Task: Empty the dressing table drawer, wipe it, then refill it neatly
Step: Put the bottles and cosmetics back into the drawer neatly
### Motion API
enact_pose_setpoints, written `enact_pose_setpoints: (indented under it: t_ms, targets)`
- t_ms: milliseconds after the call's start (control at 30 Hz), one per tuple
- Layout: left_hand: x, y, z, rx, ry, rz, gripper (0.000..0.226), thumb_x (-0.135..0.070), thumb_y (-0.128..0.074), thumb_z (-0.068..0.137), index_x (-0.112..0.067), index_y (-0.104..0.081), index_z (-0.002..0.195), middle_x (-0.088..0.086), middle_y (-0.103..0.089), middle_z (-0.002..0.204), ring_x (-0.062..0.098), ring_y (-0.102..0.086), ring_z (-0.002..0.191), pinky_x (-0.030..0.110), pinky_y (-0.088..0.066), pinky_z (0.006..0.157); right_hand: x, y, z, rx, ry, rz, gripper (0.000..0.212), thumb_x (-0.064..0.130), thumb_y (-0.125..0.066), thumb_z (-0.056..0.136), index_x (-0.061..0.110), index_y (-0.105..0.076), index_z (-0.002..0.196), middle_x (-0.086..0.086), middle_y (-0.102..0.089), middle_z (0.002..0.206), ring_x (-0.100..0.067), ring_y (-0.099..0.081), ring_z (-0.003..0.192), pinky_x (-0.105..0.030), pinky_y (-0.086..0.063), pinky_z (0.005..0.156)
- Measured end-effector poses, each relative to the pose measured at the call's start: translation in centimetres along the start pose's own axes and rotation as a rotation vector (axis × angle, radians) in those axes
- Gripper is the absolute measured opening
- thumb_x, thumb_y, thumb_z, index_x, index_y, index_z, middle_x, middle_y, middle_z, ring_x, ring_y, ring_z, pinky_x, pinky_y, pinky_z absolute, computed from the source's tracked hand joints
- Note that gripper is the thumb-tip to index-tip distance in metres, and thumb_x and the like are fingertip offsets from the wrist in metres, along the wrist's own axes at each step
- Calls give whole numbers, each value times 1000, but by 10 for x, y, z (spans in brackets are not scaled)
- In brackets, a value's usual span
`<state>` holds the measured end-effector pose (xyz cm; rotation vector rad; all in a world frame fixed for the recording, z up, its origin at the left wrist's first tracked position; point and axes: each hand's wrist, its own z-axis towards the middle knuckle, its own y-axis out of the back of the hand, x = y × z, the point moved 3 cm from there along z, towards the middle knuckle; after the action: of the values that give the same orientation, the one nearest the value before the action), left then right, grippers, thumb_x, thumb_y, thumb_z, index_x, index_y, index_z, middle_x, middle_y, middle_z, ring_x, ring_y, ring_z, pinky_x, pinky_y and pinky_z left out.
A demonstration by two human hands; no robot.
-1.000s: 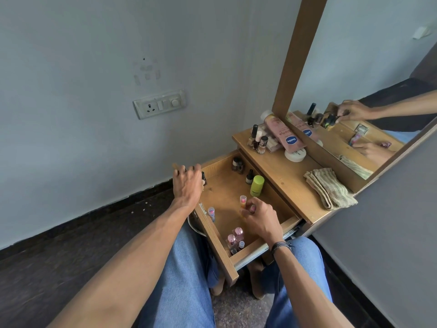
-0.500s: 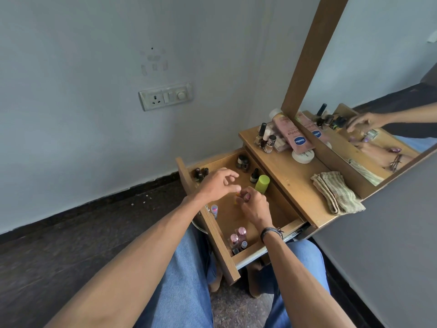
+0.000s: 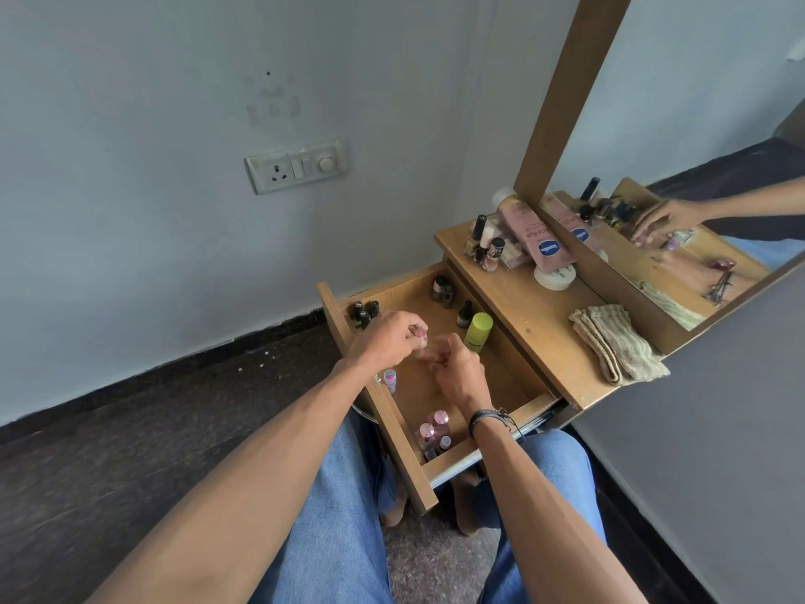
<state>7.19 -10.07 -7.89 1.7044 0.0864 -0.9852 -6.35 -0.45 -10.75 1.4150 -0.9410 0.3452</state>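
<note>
Now | right hand (image 3: 457, 377) grips pink bottle (image 3: 423, 353) | green bottle (image 3: 478, 331) beside

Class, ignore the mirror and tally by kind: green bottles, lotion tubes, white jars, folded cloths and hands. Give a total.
Green bottles: 1
Lotion tubes: 1
White jars: 1
Folded cloths: 1
Hands: 2, the left hand and the right hand
Total: 6
</note>
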Motion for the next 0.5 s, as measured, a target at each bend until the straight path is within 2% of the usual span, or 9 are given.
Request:
enact_pose_setpoints:
  t_ms: [133, 233, 367, 500]
  targets:
    - [-4, 1, -3, 29, 5, 60, 18, -28, -75, 89, -29, -72, 107, -16, -72, 98, 1, -67, 86, 20, -49, 65, 0, 1, 1, -11, -16, -6, 18, 9, -63, 95, 17, -65, 111, -3, -72, 111, -25, -68, 105, -39, -55, 89]
    - [-6, 2, -4, 34, 12, 56, 19, -27, -74, 90, -28, -71, 109, -14, -72, 101, 3, -68, 89, 20, -51, 66, -3, 2, 1, -12, -41, 4, 25, 4, -62, 93, 15, -67, 115, -4, -71, 115, -23, -67, 109, -31, -52, 88]
    - [-7, 3, -4, 41, 33, 58, 19, -26, -71, 91, -27, -70, 110, -11, -72, 104, 7, -69, 91, 32, -59, 77, -4, 0, 2, 33, -39, -58, 36, 3, -60, 90, 18, -71, 121, -7, -66, 121, -29, -63, 112, -39, -49, 94]
    - [-9, 3, -5, 51, 31, 76, 12, -23, -69, 93, -26, -68, 105, -11, -73, 101, 10, -70, 90, 38, -60, 78, -9, -1, 1, 3, -56, -84, 19, 10, -66, 93, 18, -75, 107, -5, -62, 116, -29, -63, 107, -42, -52, 93]
